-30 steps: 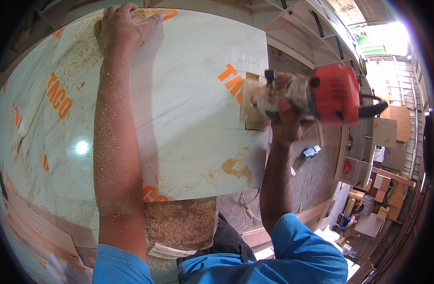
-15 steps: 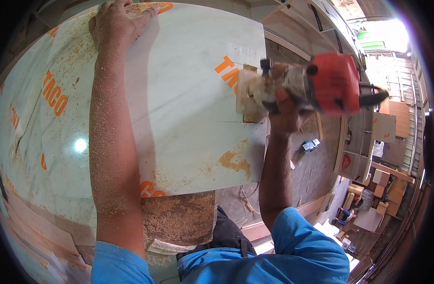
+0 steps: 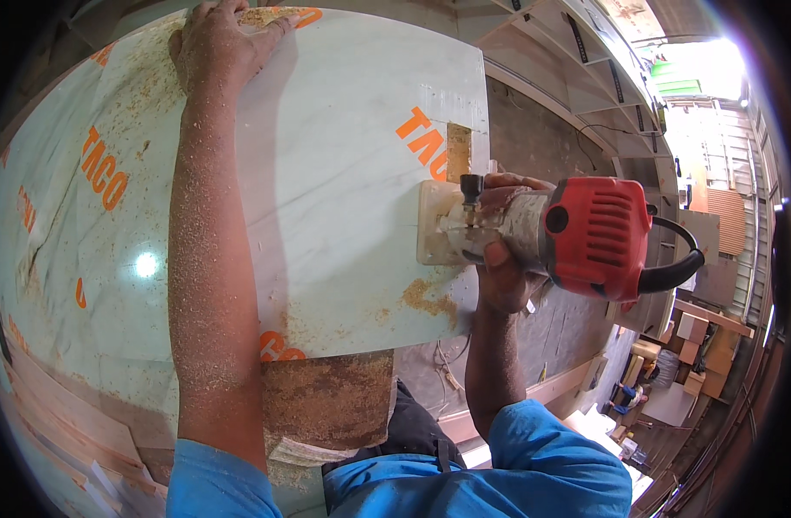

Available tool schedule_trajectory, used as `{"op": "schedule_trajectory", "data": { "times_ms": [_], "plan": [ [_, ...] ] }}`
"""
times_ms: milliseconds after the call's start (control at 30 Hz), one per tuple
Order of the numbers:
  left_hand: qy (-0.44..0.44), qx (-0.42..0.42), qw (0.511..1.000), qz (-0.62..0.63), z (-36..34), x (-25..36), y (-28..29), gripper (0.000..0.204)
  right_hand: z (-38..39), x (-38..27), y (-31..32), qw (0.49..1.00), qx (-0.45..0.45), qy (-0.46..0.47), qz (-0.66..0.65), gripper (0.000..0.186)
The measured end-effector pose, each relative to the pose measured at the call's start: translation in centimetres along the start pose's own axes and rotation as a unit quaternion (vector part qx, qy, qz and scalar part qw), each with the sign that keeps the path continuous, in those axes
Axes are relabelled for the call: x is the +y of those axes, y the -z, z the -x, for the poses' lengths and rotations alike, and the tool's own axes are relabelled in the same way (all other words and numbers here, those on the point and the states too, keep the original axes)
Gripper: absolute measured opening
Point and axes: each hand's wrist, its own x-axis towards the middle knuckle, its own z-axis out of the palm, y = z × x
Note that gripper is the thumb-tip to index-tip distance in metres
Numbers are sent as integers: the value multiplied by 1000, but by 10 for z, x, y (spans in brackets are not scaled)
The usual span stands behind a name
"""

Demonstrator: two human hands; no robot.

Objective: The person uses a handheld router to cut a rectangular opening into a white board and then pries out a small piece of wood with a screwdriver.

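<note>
My right hand [image 3: 504, 281] is wrapped round the grey body of a red-topped trim router [image 3: 596, 233], whose black cord loops at its back end. The router's pale square base [image 3: 432, 220] rests on a marbled white board [image 3: 348, 164], near its right edge. Beyond the base, a narrow brown routed recess [image 3: 458, 148] shows in the board; the base hides its nearer part. At the far edge of the board lies my left hand [image 3: 219, 52], its thumb and fingers stretched out over the surface. Sawdust coats my left forearm.
Sawdust [image 3: 426, 296] lies in a patch on the board. A rough brown panel [image 3: 326, 401] sits beneath its near edge. White cabinet frames [image 3: 577, 52] stand at the far right, and stacked wood offcuts [image 3: 719, 358] fill the right side. Long strips [image 3: 72, 414] lie at lower left.
My right hand has brought the router toward me along the board's right edge, uncovering the far part of the recess. My left hand stays at the far edge.
</note>
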Motion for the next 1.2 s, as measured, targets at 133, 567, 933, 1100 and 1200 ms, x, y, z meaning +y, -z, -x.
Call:
{"op": "schedule_trajectory", "data": {
  "times_ms": [133,567,933,1100,1200],
  "plan": [
    [-13,37,999,8,4,2,-1,79,-5,7,-1,999,3,33,7,85],
    [7,9,1000,2,0,0,-2,83,-92,58,-9,992,4,126,-29,45],
    [7,9,1000,27,1,3,1,82,-77,53,-7,989,-3,113,-90,47],
    [16,8,1000,10,6,12,12,78,-22,28,8,992,-57,109,-38,65],
    [20,6,1000,0,6,11,11,76,-15,10,-6,996,-41,73,-3,75]
  ]
}}
